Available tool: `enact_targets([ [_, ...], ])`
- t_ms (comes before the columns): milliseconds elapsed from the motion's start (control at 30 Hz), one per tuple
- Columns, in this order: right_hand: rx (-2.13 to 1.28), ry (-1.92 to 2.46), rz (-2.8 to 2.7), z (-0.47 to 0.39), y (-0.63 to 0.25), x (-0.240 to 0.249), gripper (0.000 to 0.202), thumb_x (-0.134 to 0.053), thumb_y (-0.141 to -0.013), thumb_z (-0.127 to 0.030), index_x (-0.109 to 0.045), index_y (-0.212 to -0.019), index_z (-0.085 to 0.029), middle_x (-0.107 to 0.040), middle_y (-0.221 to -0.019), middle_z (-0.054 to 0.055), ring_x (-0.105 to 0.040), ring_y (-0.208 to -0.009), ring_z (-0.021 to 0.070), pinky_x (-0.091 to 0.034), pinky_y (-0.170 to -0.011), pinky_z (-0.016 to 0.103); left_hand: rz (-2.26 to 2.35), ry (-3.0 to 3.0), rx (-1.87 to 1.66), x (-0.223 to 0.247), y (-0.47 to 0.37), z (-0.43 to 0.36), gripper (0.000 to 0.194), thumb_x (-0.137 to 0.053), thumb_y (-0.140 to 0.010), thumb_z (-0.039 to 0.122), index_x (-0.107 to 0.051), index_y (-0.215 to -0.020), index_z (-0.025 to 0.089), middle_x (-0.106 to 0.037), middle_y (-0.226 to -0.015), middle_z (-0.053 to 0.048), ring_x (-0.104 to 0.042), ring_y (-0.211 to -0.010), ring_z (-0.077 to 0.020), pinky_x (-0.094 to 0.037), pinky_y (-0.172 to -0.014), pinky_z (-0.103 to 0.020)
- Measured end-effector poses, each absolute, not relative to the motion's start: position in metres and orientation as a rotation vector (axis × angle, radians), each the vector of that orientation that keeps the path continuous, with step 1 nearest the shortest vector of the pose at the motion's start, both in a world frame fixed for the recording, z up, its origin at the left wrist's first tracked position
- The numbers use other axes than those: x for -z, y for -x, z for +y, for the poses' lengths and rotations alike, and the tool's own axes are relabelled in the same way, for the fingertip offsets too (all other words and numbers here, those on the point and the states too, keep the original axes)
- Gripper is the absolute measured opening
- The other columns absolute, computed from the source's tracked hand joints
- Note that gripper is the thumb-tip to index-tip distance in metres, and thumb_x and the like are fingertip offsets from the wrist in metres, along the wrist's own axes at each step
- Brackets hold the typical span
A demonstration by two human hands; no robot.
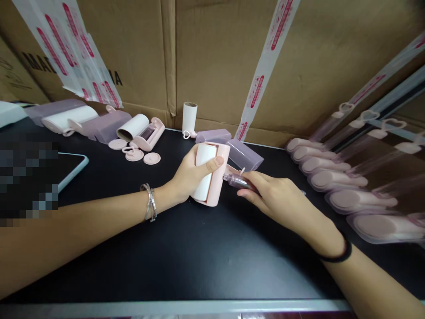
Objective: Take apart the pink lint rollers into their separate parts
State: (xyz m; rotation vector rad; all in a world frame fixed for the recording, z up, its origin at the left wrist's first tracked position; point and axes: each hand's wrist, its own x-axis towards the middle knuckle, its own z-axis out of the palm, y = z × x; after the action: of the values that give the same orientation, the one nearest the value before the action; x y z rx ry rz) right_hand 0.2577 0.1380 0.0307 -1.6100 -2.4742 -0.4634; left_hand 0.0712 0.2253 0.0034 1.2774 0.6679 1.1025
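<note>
My left hand [191,173] is closed around a lint roller head [219,177], a pink frame with a white paper roll [205,170] in it. The thumb lies across the roll onto the pink frame. In my right hand [270,190] is a translucent purple handle [237,180], pinched between thumb and fingers. The handle's tip is at the right side of the pink frame; I cannot tell whether they are joined. Just behind both hands lie translucent purple covers [247,154], and a pink heart-shaped loop [188,134] rests near them.
An upright white roll [190,117] stands against the cardboard boxes [212,57]. Pink discs [152,158], an open pink roller frame [151,135] and more rolls lie at the back left. Several assembled lint rollers [338,180] line the right side. A phone-like device [75,166] sits left.
</note>
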Motion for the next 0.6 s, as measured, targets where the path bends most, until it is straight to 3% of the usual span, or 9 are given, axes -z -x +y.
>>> enact_targets([
  [300,0.408,1.633,-2.517,0.1348,-0.2592,-0.0322,0.025,-0.040,-0.093,-0.037,-0.053,-0.100,-0.017,-0.072,-0.087,0.007,-0.069,-0.068,0.0207,-0.045,-0.054,0.028,0.659,-1.511,-1.264,-0.0070,-0.0700,0.2170,0.040,-0.073,-0.070,0.035,-0.055,-0.102,0.019,-0.062,-0.103,-0.004,-0.058,-0.095,-0.0180,-0.045,-0.082,-0.026],
  [600,0.405,1.638,-2.517,0.1347,-0.2587,-0.0316,0.025,-0.040,-0.093,-0.037,-0.053,-0.101,-0.017,-0.071,-0.087,0.007,-0.068,-0.066,0.0211,-0.045,-0.054,0.029,0.693,-1.585,-1.284,-0.0081,-0.0697,0.2150,0.035,-0.069,-0.074,0.031,-0.052,-0.103,0.019,-0.061,-0.102,-0.004,-0.058,-0.094,-0.0173,-0.045,-0.083,-0.026],
])
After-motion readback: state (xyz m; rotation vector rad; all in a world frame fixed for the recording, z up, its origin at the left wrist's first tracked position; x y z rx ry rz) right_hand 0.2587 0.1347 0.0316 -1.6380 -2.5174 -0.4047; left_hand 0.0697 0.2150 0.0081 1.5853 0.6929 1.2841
